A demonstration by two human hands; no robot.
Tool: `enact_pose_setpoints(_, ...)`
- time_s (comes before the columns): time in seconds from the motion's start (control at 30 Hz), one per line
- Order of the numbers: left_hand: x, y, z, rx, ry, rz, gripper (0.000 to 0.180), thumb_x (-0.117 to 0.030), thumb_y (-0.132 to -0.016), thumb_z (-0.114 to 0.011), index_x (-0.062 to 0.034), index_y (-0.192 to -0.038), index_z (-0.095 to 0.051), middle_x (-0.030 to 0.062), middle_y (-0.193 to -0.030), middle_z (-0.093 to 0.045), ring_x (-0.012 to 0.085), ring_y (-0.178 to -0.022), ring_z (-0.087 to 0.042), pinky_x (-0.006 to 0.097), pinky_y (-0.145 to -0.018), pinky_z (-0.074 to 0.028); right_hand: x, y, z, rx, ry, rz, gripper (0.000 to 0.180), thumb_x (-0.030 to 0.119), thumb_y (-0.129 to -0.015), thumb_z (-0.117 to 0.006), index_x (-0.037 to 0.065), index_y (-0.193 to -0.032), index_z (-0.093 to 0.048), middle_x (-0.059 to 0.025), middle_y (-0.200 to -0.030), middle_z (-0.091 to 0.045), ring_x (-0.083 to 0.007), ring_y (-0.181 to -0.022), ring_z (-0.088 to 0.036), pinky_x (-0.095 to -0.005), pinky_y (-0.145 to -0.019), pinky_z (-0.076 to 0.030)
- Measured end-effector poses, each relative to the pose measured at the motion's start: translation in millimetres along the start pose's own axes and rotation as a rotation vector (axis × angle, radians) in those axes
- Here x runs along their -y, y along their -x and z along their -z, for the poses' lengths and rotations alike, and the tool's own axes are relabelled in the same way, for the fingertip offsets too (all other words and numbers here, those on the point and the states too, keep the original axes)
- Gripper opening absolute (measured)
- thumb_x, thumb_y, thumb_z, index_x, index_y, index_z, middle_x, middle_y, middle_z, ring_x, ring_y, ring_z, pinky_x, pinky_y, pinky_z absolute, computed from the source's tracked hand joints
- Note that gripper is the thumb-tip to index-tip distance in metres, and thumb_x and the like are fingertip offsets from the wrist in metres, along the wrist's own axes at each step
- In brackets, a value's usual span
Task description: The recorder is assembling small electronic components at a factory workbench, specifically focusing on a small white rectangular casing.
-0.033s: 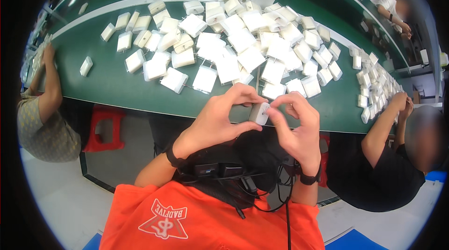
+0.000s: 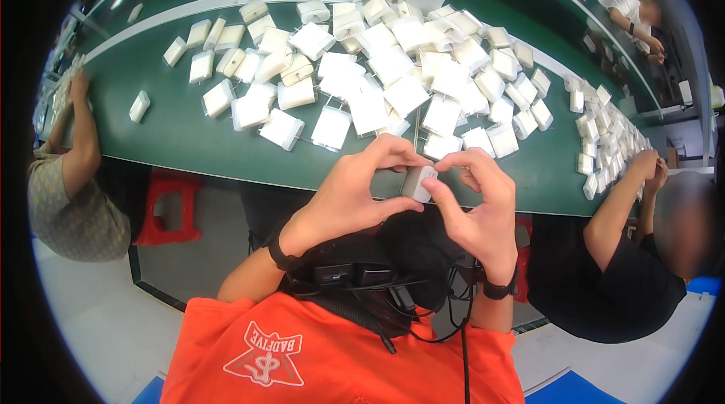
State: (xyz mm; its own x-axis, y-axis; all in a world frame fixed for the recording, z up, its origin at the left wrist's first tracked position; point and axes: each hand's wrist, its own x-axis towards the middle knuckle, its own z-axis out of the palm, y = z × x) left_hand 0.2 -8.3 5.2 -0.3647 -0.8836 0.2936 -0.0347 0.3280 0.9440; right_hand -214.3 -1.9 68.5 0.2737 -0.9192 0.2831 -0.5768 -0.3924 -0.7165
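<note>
Left hand [image 2: 349, 186] pinches the block [image 2: 414, 185], seemingly baring its end for the right hand [image 2: 487, 211], whose grip is unclear.

We're in a factory workshop: white plug adapters [image 2: 405, 94] heap the green desk [image 2: 177, 113] beyond our hands [image 2: 343, 189], co-workers [image 2: 612, 276] either side.

One handheld adapter [image 2: 417, 183], dozens loose
</note>
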Motion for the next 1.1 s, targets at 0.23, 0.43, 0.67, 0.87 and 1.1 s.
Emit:
enact_pose_setpoints(0.23,-3,-1,0,0.003,-0.048,0.006,0.064,-0.008,-0.081,-0.096,-0.0030,-0.132,-0.058,0.0142,-0.125,-0.074,0.0324,-0.120,-0.076,0.039,-0.103,-0.062,-4,-7,-17,-0.118,0.098,0.053,0.014,0.007,-0.088,-0.085,0.003,-0.087,-0.072,-0.0052,-0.068,-0.061,-0.0197,-0.059,-0.051,-0.0346,-0.060,-0.040)
enact_pose_setpoints(0.43,2,1,-2,-0.030,-0.074,-0.008,0.067,-0.010,-0.076,-0.101,-0.0038,-0.129,-0.061,0.0089,-0.122,-0.076,0.0235,-0.114,-0.078,0.035,-0.099,-0.060,-9,-9,-20,-0.043,-0.239,-0.250,0.014,0.009,-0.099,-0.078,-0.002,-0.096,-0.069,0.0001,-0.054,-0.049,-0.0058,-0.055,-0.036,-0.0280,-0.057,-0.034)
enact_pose_setpoints(0.67,3,-1,1,-0.002,-0.066,-0.065,0.059,-0.007,-0.078,-0.097,-0.0045,-0.132,-0.071,0.0085,-0.124,-0.077,0.0220,-0.106,-0.076,0.035,-0.097,-0.060,-16,-3,-7,-0.096,-0.350,-0.263,0.016,0.011,-0.109,-0.067,-0.002,-0.101,-0.069,-0.0020,-0.074,-0.059,-0.0072,-0.070,-0.048,-0.0259,-0.069,-0.043)
enact_pose_setpoints(0.87,1,-2,2,0.011,-0.067,-0.046,0.055,-0.007,-0.079,-0.095,-0.0048,-0.129,-0.074,0.0083,-0.122,-0.079,0.0228,-0.107,-0.076,0.034,-0.097,-0.060,-20,-3,6,-0.089,-0.248,0.019,0.016,0.010,-0.110,-0.067,-0.004,-0.106,-0.076,-0.0082,-0.092,-0.069,-0.0161,-0.085,-0.060,-0.0290,-0.085,-0.048)
enact_pose_setpoints(1.1,3,-1,3,0.019,-0.052,-0.042,0.054,-0.006,-0.080,-0.094,-0.0045,-0.129,-0.073,0.0081,-0.123,-0.079,0.0227,-0.107,-0.076,0.035,-0.097,-0.060,-27,9,3,-0.157,-0.369,-0.005,0.014,0.006,-0.107,-0.071,-0.006,-0.106,-0.077,-0.0119,-0.095,-0.077,-0.0169,-0.084,-0.073,-0.0287,-0.078,-0.055)
